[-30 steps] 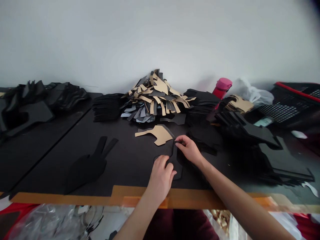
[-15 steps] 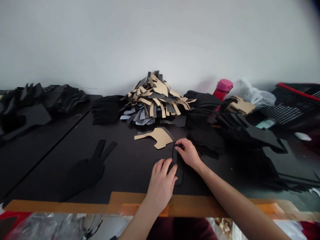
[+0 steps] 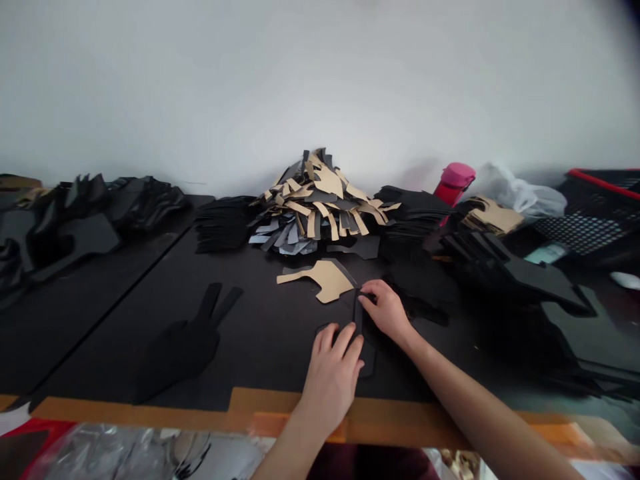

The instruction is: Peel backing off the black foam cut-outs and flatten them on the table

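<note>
A black, flat cut-out piece (image 3: 368, 360) with a narrow strip end lies on the table in front of me. My left hand (image 3: 334, 367) rests on it palm down, fingers spread, covering much of its wide part. Thumb and fingertips of my right hand (image 3: 386, 310) pinch the far tip of the strip; the tip itself is mostly hidden. Just beyond the hands lies a tan-faced cut-out piece (image 3: 327, 280), with a dark edge showing behind it. To the left are black cut-out pieces (image 3: 177, 353) with two narrow strips pointing away from me.
A heap of tan and black cut-outs (image 3: 320, 207) rises by the wall between two black stacks (image 3: 225, 223) (image 3: 410, 210). At right are more dark pieces (image 3: 520, 267), a pink-capped bottle (image 3: 455, 183), a plastic bag (image 3: 530, 193) and a black basket (image 3: 590, 217). Brown tape (image 3: 165, 415) lines the front edge.
The whole view has shifted slightly, so everything appears a little further right and lower. Both hands keep nearly the same hold on the black piece.
</note>
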{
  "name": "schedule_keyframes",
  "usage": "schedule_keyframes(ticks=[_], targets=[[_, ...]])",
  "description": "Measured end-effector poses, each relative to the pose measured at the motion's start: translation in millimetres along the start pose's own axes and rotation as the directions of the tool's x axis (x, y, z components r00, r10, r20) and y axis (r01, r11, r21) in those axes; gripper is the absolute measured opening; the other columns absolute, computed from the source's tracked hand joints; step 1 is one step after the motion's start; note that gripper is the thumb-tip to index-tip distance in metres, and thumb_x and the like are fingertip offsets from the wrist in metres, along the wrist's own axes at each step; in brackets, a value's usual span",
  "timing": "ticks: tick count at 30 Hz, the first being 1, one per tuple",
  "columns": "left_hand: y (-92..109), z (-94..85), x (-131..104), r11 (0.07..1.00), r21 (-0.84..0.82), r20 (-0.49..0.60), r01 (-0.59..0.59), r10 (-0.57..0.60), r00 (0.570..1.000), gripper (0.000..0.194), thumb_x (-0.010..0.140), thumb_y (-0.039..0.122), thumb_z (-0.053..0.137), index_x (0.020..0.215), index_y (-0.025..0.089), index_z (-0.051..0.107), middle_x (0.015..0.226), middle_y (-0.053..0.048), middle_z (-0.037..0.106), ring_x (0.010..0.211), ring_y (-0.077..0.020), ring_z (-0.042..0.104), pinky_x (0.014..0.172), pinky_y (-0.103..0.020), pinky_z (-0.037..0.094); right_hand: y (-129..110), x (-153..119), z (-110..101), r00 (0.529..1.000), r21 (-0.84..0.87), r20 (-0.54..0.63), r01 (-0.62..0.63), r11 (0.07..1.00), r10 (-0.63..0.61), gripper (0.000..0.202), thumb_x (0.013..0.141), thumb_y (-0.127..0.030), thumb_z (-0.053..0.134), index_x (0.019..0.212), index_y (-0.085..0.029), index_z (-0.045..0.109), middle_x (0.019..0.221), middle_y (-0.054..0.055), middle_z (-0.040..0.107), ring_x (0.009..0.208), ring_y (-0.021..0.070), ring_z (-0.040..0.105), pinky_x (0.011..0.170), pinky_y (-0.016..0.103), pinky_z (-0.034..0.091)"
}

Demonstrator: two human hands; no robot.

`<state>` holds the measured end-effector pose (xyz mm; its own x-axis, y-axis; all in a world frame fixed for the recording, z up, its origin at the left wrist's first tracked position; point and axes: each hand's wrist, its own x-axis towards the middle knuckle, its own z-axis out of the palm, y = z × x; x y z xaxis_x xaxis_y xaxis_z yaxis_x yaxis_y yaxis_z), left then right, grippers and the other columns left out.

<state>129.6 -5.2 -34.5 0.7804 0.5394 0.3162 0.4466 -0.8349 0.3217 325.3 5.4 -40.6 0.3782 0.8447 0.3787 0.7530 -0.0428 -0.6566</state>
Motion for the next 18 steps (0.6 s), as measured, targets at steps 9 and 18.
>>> schedule_keyframes(ticks=[9, 18], targets=[[-1, -0.2, 1, 1.000, 0.002, -0.031, -0.026, 0.026, 0.999, 0.035, 0.086, 0.020, 0.047, 0.120, 0.022, 0.053, 0.133, -0.001, 0.046, 0.115, -0.0266, 0.038, 0.098, -0.046, 0.036, -5, 5, 1, 0.999, -0.070, -0.014, -0.036, 0.997, 0.035, 0.011, 0.070, -0.014, 0.056, 0.079, -0.015, 0.060, 0.085, 0.007, 0.060, 0.076, 0.0177, 0.056, 0.071, 0.031, 0.047], [-2, -1.3, 2, 0.999, -0.001, -0.038, -0.042, 0.042, 0.998, 0.035, 0.085, 0.019, 0.046, 0.119, 0.021, 0.053, 0.132, -0.002, 0.047, 0.113, -0.0278, 0.039, 0.095, -0.047, 0.037, -3, 16, -2, 0.999, -0.135, 0.020, -0.044, 0.990, 0.048, 0.009, 0.069, -0.009, 0.054, 0.073, -0.014, 0.060, 0.079, 0.006, 0.056, 0.068, 0.0150, 0.053, 0.071, 0.030, 0.046]])
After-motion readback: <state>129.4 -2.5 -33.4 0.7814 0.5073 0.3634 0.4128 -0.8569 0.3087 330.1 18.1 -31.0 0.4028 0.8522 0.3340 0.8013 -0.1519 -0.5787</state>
